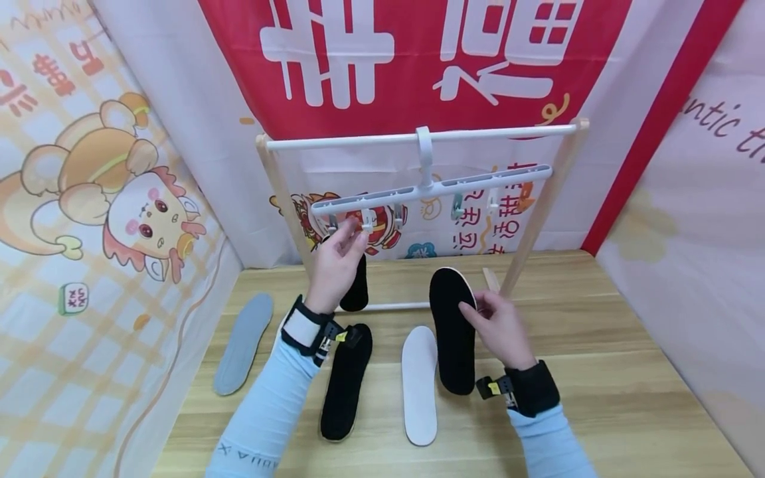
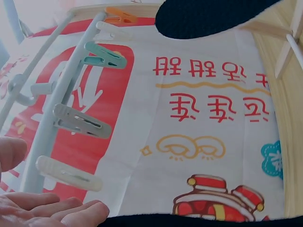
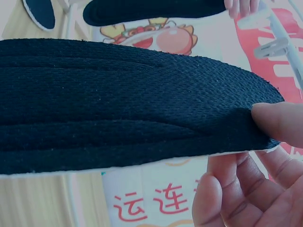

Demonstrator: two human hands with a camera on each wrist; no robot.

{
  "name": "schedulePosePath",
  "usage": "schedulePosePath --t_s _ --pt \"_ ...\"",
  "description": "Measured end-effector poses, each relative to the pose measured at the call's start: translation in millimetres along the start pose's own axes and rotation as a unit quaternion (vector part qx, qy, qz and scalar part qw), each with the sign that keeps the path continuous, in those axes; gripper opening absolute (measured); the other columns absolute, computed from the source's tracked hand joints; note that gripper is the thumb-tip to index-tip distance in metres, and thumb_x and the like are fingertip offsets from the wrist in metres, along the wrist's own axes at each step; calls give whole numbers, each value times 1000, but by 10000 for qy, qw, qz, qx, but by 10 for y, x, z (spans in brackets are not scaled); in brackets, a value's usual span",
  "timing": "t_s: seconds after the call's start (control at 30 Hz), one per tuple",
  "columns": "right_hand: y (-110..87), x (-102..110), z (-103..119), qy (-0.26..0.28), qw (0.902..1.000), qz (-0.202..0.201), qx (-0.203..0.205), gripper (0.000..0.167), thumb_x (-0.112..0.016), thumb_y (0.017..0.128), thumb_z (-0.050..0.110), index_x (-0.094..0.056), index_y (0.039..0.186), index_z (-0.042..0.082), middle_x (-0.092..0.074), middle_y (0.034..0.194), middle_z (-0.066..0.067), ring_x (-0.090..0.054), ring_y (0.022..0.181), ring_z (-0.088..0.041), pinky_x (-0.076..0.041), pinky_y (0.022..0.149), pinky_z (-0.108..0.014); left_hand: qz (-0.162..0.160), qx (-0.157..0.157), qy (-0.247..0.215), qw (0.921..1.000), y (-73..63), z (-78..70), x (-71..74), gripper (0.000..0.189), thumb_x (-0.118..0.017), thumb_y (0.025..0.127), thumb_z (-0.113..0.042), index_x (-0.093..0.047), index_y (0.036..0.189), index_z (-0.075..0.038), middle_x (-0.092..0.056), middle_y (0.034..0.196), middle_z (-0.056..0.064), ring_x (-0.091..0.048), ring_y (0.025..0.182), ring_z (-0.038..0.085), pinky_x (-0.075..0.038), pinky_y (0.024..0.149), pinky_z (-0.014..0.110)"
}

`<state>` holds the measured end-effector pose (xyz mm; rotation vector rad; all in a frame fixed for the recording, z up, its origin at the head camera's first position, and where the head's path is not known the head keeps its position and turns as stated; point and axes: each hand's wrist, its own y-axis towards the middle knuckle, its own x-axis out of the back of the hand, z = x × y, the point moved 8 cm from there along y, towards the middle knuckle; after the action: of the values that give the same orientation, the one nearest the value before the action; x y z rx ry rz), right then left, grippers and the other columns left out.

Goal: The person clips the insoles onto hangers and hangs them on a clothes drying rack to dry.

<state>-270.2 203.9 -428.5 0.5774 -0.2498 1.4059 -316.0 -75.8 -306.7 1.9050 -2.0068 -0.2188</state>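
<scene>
My right hand (image 1: 499, 325) pinches a black insole (image 1: 452, 332) along its edge, thumb on the black fabric face and fingers behind, as the right wrist view shows. The insole is held up in front of the rack. My left hand (image 1: 337, 272) is raised to the left end of a light-blue clip hanger (image 1: 430, 191), fingertips right by a white clip (image 1: 367, 219). In the left wrist view, thumb and fingers are spread apart below that clip. Another black insole (image 1: 358, 287) hangs upright behind the left hand, its top partly hidden.
The hanger hooks over the white top bar (image 1: 346, 141) of a wood-framed rack (image 1: 540, 216). Other clips, including a green clip (image 1: 457, 206), hang along it. On the wooden table (image 1: 597, 398) lie a grey insole (image 1: 244, 345), a black one and a white insole (image 1: 420, 385).
</scene>
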Motion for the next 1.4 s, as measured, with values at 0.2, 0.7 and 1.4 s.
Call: schedulePosePath --t_s 0.2,0.7,1.4 --pt "-4 -52 88 261 9993 124 246 15 -71 94 21 -68 95 7 -57 77 -5 -50 68 -22 -42 57 -27 138 104 -230 9996 125 40 -72 50 -52 104 -15 -36 148 5 -37 153 18 -39 139 25 -36 110 32" --pt "20 -92 261 127 9986 304 404 17 -71 94 26 -69 99 10 -57 75 -3 -50 68 -21 -41 57 -27 59 -33 -41 10000 268 242 -46 44 -57 102 -22 -53 140 0 -57 137 14 -56 124 22 -46 103 35" --pt "174 -534 643 652 9908 759 910 9 -70 94 16 -69 97 7 -62 79 -2 -53 71 -19 -46 64 -28 -479 -113 -22 9988 96 26 18 43 -62 98 -34 -62 121 2 -68 111 18 -59 89 24 -44 68 25"
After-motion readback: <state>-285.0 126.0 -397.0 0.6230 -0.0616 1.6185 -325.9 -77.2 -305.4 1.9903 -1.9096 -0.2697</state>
